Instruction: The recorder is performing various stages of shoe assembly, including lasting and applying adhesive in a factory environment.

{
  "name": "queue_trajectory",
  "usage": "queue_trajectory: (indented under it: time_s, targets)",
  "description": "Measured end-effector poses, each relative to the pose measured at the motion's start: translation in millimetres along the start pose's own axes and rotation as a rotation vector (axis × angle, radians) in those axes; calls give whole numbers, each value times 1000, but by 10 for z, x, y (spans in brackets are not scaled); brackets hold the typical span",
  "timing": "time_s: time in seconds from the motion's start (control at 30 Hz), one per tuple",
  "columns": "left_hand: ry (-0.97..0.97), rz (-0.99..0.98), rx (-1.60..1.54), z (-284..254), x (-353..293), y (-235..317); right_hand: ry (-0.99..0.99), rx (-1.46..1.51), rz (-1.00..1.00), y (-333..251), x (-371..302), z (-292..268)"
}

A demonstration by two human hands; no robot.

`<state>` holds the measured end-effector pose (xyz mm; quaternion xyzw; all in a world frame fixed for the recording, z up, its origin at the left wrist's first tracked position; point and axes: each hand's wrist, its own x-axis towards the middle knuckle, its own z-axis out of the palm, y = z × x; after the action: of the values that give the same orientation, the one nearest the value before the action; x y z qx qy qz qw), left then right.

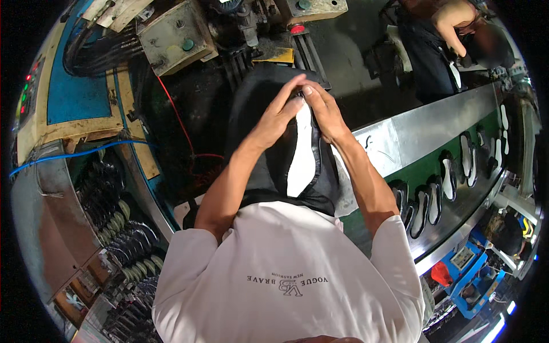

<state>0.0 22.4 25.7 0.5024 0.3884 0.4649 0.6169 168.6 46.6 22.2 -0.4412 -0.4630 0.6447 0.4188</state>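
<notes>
A black shoe upper with a long white bottom lies over my dark-clothed lap, its white side up. Its far, narrow end sits between my two hands. My left hand presses along the left edge of that end, thumb on the white surface and fingers curved round the tip. From the other side my right hand closes on the same end, with its thumb near the tip. My fingertips meet at the top and partly hide the end of the shoe upper.
On the right runs a green conveyor belt with several similar shoe uppers. A metal control box with a green button stands ahead left. A blue hose crosses the left machine, above racked dark parts. A co-worker bends over at far right.
</notes>
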Motion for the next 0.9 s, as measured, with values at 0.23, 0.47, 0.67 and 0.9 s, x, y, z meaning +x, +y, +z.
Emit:
queue_trajectory:
  time_s: [0.23, 0.47, 0.67, 0.9]
  targets:
    - [41, 86, 283, 50, -95, -189, 16, 82, 121, 127, 39, -23]
    - [74, -15, 212, 47, -47, -152, -15, 61, 110, 152, 67, -15]
    - [-48, -271, -455, -116, 225, -138, 7, -135, 105, -42, 75, 46]
    - [21, -141, -64, -86, 229, -238, -42, 216, 235, 122, -130, -67]
